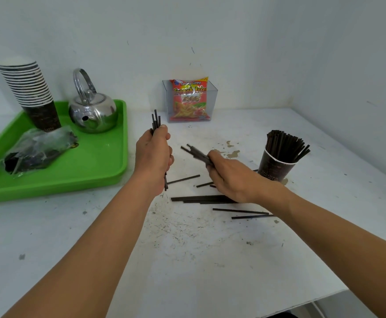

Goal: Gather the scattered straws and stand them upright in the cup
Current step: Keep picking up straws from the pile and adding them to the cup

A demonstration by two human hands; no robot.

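Observation:
My left hand (153,157) grips an upright bundle of black straws (155,121); their tops stick out above my thumb and their lower ends show below my palm. My right hand (230,177) holds a second small bunch of straws (195,152), pointing up and to the left. Several loose black straws (201,199) lie flat on the white table under and around my right hand. To the right stands a dark paper cup (275,168), packed with upright straws (286,145).
A green tray (91,166) at the left carries a stack of paper cups (30,92), a steel kettle (93,111) and a plastic bag (36,149). A clear box with a snack packet (190,101) stands against the back wall. The table's edge runs at the lower right.

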